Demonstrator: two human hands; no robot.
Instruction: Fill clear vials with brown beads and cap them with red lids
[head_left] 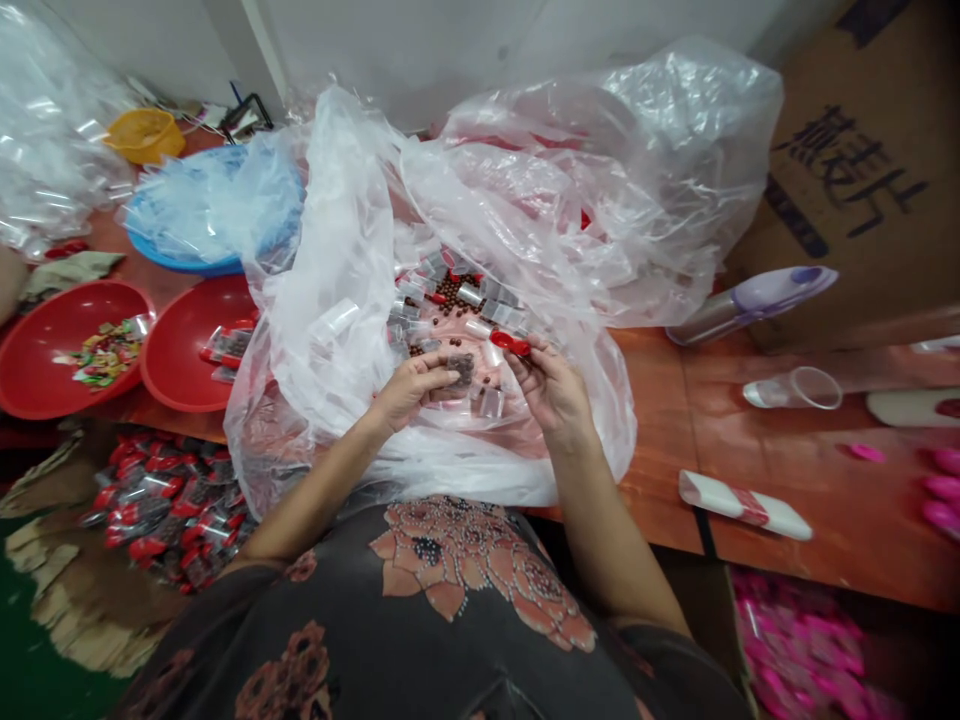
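Over an opened plastic bag (337, 250), my left hand (412, 388) is closed on a small clear container (459, 375) with dark contents. To its right, my right hand (551, 385) pinches a red cap (510, 343) between thumb and fingers. The cap and the container are apart. Beneath and beyond both hands, the bag holds several clear containers (471, 294), red pieces and loose brown balls (454, 292). An uncapped-looking clear container (491, 402) lies just below, between my hands.
Red bowls (30, 350) and a blue basin (217, 265) stand left. Below them, a carton holds many red-capped containers (172, 510). On the right are a flask (705, 318), a clear cup (814, 388), a white-and-red packet (742, 505) and a large cardboard box (862, 270).
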